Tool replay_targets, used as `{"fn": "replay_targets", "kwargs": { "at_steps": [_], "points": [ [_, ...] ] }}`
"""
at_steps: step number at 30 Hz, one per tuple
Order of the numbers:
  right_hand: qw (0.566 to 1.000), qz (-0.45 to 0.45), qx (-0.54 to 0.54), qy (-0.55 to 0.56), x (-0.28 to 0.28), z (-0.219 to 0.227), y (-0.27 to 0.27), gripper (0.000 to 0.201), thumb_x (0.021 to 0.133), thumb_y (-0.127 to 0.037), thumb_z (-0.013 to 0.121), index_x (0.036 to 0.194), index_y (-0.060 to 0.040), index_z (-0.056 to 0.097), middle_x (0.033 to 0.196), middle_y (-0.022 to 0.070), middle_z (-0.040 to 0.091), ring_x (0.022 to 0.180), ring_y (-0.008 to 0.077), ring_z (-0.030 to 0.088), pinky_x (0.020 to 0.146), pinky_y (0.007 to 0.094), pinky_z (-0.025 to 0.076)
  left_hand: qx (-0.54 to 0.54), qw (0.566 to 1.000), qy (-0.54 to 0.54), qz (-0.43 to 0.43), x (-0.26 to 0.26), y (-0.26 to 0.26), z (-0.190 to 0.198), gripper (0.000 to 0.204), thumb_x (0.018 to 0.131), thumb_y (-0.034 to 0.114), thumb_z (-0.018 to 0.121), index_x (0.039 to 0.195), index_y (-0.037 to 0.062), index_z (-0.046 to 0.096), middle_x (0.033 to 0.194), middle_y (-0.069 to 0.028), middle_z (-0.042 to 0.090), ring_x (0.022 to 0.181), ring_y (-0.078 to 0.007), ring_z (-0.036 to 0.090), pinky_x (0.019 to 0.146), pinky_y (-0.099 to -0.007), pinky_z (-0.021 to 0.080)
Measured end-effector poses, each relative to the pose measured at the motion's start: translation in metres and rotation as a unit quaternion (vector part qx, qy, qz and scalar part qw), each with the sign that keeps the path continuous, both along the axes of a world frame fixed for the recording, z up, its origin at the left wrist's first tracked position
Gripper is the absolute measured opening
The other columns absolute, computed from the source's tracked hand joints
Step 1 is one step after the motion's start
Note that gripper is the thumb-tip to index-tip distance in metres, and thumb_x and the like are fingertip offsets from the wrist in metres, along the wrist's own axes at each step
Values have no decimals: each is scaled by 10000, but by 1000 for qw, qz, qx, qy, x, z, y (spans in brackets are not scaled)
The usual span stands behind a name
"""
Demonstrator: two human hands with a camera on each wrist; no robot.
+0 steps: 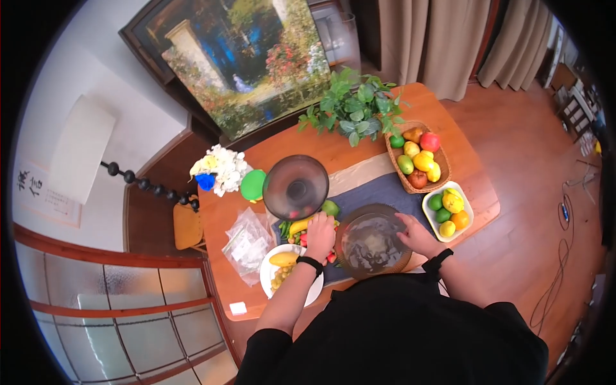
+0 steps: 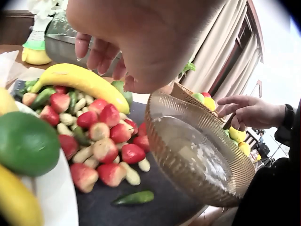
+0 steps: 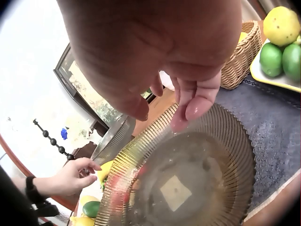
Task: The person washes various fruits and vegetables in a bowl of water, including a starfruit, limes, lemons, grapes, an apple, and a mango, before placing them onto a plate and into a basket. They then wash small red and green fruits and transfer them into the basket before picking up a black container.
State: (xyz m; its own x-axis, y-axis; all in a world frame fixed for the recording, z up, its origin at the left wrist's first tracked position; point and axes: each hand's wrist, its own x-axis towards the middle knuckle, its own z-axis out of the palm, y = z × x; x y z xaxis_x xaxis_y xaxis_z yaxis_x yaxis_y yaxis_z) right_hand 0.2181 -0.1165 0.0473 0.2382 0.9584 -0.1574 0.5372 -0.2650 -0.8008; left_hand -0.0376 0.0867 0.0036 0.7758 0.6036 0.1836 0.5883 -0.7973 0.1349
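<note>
Two bare hands, nothing seen held: left hand (image 1: 321,235) over red-and-cream strawberries (image 2: 110,115), fingers slack, slightly apart; right hand (image 1: 417,235) at the right rim of the amber ribbed glass bowl (image 3: 237,160), fingers loosely bent, rim contact unclear. Wet fingertips (image 3: 200,108) plus water (image 2: 188,146) suggest rinsing. Next move calls for a light pinch or level bowl grip. Black-shirted torso (image 1: 398,333) hides the near worktop (image 1: 471,160) edge; strawberries crowd left. Free strip: dark blue cloth runner (image 1: 378,192) beyond bowl, up to tan wicker basket (image 3: 242,54).
</note>
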Motion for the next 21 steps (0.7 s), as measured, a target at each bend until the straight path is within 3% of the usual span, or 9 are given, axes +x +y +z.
{"fn": "replay_targets", "kwargs": {
  "at_steps": [5, 7, 11, 15, 16, 21],
  "points": [
    [999, -36, 11, 7, 7, 0, -23, 577, 857, -70, 653, 1395, -36, 447, 1195, 209, 545, 829, 268, 649, 809, 366, 532, 98, 987, 68, -103, 36, 32, -15, 166, 852, 147, 524, 944, 103, 655, 1008, -78, 596, 1024, -234, 557, 826, -371, 411],
    [999, -43, 9, 6, 10, 2, -30, 574, 858, -78, 657, 1393, -40, 450, 1194, 208, 548, 825, 267, 648, 805, 369, 534, 111, 970, 161, -146, 43, 44, -25, 159, 850, 156, 535, 921, 125, 675, 1000, -50, 605, 1027, -211, 556, 821, -370, 412],
    [997, -67, -19, 24, 14, 11, -39, 574, 860, -92, 661, 1393, -50, 454, 1207, 212, 550, 859, 269, 649, 815, 369, 533, 119, 934, 311, -130, 58, 54, -39, 233, 901, 178, 513, 1027, 159, 708, 1034, -19, 644, 1057, -190, 560, 867, -362, 384],
    [998, -59, -26, 6, 14, 4, -44, 573, 876, -140, 655, 1402, -56, 446, 1240, 236, 556, 922, 334, 646, 874, 407, 519, 147, 923, 336, -119, 69, 53, -53, 245, 915, 178, 508, 1062, 160, 702, 1037, -4, 658, 1054, -182, 571, 864, -380, 380],
    [998, -54, -28, 4, 13, 4, -45, 571, 878, -159, 652, 1401, -55, 447, 1255, 244, 558, 1014, 366, 628, 922, 425, 501, 152, 911, 368, -108, 71, 52, -54, 255, 924, 181, 503, 1085, 158, 699, 1047, -2, 661, 1057, -181, 571, 858, -388, 375],
    [998, -36, -44, 11, 8, 2, -45, 560, 873, -153, 646, 1389, -55, 450, 1249, 237, 573, 1140, 372, 587, 985, 424, 473, 180, 876, 436, -94, 76, 46, -59, 272, 937, 189, 499, 1128, 114, 676, 1069, -33, 662, 1077, -198, 582, 869, -391, 380]
  ]
}}
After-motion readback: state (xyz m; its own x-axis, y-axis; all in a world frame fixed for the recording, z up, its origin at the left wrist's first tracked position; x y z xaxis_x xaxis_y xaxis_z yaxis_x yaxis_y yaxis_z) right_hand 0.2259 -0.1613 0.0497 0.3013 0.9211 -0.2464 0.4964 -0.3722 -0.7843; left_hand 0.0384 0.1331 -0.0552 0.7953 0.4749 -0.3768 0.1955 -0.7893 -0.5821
